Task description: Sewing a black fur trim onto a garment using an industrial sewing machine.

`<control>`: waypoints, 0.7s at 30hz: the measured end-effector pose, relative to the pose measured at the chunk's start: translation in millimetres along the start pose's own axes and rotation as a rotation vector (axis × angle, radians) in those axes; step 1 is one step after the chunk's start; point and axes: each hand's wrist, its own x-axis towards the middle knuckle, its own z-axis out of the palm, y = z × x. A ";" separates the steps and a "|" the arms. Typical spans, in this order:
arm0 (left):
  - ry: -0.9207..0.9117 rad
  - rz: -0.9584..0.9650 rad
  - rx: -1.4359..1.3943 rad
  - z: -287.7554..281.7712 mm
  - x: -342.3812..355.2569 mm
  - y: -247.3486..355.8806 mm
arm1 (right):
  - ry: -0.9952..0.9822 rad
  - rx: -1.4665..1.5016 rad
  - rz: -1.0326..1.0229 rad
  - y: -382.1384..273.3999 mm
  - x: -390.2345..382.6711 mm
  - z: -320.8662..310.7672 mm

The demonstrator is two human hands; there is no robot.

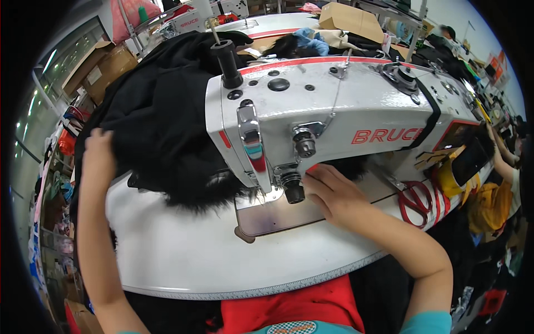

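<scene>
1. Closest to the camera is the teal shirt (428,324). Red cloth (297,303) is beside it, by the front edge of the white table (183,256).
2. The black cloth (161,106) is in a big heap on the back left part of the table. Its furry edge (203,195) lies near the needle end of the sewing machine (345,106). A heap this big looks heavy, so it is best to let the table carry it.
3. The left hand (99,158) is up at the outer side of the heap, by the table's left edge. It is blurry and seems to touch the cloth. I cannot tell if it pinches. A soft, flat hold here would stop the cloth from tugging.
4. The right hand (336,195) has bent fingers, just right of the black knob (293,190) and over the metal plate (275,220). Some fingertips are hidden, so I cannot tell if they pinch anything. Fingers should stay away from the needle spot.
5. Long fur can get caught, so it helps to smooth it away from the needle.
6. The red-handled scissors (417,205) lie near the table's right end. It seems safest to leave them there, apart from the cloth.
</scene>
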 end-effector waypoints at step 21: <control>-0.252 0.669 -0.618 28.6 -123.5 151.4 | -0.229 -0.013 -0.011 0.2 27.5 39.8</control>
